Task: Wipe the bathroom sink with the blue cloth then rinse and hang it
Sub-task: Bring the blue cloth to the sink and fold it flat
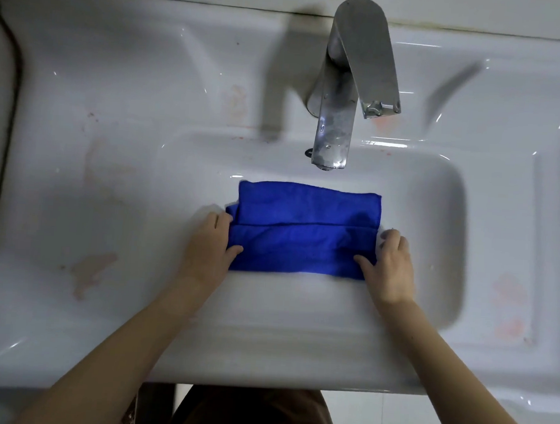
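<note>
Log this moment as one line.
left hand: grips cloth | right hand: grips cloth | cloth: folded, in sink | tap: no water visible

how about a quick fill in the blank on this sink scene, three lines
1. The folded cloth in the sink is ____ in colour.
2. The left hand and the right hand each grip one end of the ____.
3. No ____ runs from the faucet.

Missing words: blue; cloth; water
</note>
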Tool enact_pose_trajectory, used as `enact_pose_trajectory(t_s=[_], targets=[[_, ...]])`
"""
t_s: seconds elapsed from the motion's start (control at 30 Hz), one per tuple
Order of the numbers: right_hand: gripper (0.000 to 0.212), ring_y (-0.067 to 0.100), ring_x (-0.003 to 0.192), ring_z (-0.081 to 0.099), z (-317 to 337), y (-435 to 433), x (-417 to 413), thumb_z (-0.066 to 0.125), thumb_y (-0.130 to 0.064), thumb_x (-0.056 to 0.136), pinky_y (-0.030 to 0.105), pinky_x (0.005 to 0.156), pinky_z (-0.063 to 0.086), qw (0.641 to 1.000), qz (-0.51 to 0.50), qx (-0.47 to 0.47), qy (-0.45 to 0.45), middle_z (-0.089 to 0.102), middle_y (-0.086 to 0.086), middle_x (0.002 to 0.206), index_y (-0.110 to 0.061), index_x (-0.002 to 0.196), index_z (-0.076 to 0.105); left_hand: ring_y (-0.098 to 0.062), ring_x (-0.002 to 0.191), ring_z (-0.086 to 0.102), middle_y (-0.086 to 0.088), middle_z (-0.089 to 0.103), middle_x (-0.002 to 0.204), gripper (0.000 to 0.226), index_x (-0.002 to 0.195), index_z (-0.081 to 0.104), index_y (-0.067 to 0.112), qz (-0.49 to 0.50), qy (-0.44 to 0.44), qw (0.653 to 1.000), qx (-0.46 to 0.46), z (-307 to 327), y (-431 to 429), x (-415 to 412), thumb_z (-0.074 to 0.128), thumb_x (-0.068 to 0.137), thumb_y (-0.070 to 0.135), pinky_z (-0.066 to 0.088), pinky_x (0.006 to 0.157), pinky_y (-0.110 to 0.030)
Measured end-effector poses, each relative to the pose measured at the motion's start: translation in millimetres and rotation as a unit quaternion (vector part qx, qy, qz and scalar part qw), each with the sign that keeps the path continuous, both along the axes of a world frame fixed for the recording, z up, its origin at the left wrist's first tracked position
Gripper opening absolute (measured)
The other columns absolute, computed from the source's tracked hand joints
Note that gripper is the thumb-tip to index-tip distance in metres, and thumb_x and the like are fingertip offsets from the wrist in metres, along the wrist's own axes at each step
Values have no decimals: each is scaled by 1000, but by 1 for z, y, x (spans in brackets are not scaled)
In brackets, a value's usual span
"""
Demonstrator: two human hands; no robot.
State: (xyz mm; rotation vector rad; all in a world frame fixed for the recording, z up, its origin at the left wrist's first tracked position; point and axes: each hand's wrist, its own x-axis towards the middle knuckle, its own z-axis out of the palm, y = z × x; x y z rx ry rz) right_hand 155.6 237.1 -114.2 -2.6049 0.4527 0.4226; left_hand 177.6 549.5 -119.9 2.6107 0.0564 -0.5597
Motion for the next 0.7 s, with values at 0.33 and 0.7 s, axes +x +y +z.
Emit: enact_pose_trajectory(t_s=[0.33, 0.7], targets=[[12, 27, 98, 47, -15, -14, 19, 67, -13, 89, 23, 84, 34, 990, 114, -1, -86, 51, 6, 99, -10, 100, 72, -25, 75, 55, -3, 62, 81, 23, 79, 66, 12, -280, -140, 950, -4, -13, 15, 23, 49, 88, 24, 49, 70, -38], [31, 37, 93, 52, -7, 5, 67, 51, -28, 97, 40, 75, 40, 990, -10, -125, -58, 54, 20, 109, 0, 108, 54, -30, 85, 51, -11, 56, 92, 5, 91, 56, 8, -35, -192, 980, 45, -7, 0, 59, 56, 90, 13, 45, 74, -41]])
